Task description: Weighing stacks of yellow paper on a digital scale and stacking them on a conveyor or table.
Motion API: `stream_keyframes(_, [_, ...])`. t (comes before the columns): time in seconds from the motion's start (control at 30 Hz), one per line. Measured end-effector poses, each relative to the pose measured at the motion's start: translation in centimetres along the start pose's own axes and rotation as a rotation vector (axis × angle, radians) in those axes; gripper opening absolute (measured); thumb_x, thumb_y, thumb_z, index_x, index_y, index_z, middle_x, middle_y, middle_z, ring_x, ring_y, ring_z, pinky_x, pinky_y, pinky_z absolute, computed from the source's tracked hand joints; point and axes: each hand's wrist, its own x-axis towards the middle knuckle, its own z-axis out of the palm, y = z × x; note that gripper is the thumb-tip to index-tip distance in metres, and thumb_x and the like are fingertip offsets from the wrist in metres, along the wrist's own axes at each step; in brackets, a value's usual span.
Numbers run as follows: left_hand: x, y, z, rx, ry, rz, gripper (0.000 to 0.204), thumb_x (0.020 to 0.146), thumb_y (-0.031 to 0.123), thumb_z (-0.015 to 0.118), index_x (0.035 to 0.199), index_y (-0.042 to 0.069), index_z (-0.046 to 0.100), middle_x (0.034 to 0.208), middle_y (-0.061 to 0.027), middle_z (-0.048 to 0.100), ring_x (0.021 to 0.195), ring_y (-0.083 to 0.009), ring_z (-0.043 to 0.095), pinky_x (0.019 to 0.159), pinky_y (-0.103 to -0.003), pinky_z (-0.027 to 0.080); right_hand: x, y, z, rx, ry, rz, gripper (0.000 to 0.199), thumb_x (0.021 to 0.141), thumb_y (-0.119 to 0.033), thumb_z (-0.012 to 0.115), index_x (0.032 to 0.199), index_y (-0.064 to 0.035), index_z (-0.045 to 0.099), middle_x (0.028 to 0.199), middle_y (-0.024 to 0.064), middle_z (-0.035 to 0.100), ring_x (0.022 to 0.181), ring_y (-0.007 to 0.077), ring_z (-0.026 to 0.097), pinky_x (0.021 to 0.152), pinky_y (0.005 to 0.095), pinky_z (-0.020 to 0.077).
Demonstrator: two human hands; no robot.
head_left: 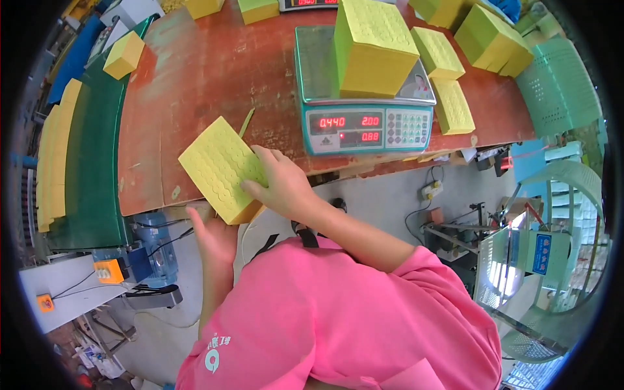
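Observation:
A stack of yellow paper [221, 166], punched with rows of curved marks, lies tilted at the near edge of the red table. My right hand [283, 182] grips its right side, thumb on the top face and fingers along the far edge. Below the near corner is my left hand [218, 237], thumb stretched away and fingers partly hidden beneath the stack. A thin yellow-green strip [247, 122] lies just beyond the stack. To the right, a teal digital scale [367, 148] with lit red figures bears a taller yellow paper block [374, 68].
More yellow paper blocks [452, 104] stand right of the scale, with others along the worn red table's [175, 84] far side. A green surface [97, 143] adjoins it on the left, bearing long yellow stacks [58, 156]. Green perforated chairs [559, 84] and cables crowd the right.

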Motion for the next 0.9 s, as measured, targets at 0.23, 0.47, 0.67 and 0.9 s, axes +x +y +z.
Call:
stream_keyframes(0.23, [-1.9,-1.0,0.8,0.385,0.098,0.016,0.057,0.101,0.04,0.043,0.143,0.002,0.04,0.144,-0.0132,0.046,0.131,-0.0269,0.045,0.11,-0.042,0.035,-4.0,0.1,-0.6,0.132,-0.022,0.036,0.065,0.083,-0.028,0.072,0.136,0.0004,0.045,0.123,0.0216,0.057,0.114,0.0348,0.057,0.096,0.0411,0.047])
stream_keyframes(0.47, [-2.8,1.1,-3.3,0.018,0.036,0.037,0.053,0.1,0.038,0.04,0.139,0.003,0.045,0.142,-0.0129,0.049,0.129,-0.028,0.048,0.107,-0.045,0.038,-2.2,5.1,-1.4,0.589,-0.031,0.102,0.046,0.092,-0.009,0.059,0.136,-0.0009,0.048,0.128,0.0204,0.058,0.106,0.0226,0.063,0.09,0.0354,0.0504])
stream_keyframes(0.67, [-5.6,3.5,-2.0,0.242,-0.298,0.174,0.052,0.101,0.041,0.039,0.142,0.009,0.044,0.143,-0.0101,0.048,0.132,-0.0281,0.046,0.11,-0.049,0.036,2.4,5.1,-0.1,0.809,-0.26,0.031,0.056,0.085,0.004,0.049,0.14,-0.0054,0.046,0.135,0.0192,0.054,0.106,0.0274,0.063,0.094,0.0359,0.0484])
stream_keyframes(0.9, [-6.7,5.6,1.1,0.412,0.003,0.444,0.044,0.101,0.029,0.045,0.133,0.001,0.049,0.124,-0.0105,0.062,0.103,-0.0248,0.065,0.081,-0.038,0.057,-0.4,5.2,0.6,0.577,-0.561,-0.045,0.03,0.098,-0.019,0.052,0.122,-0.0028,0.062,0.102,0.008,0.065,0.089,0.0144,0.063,0.081,0.032,0.0522])
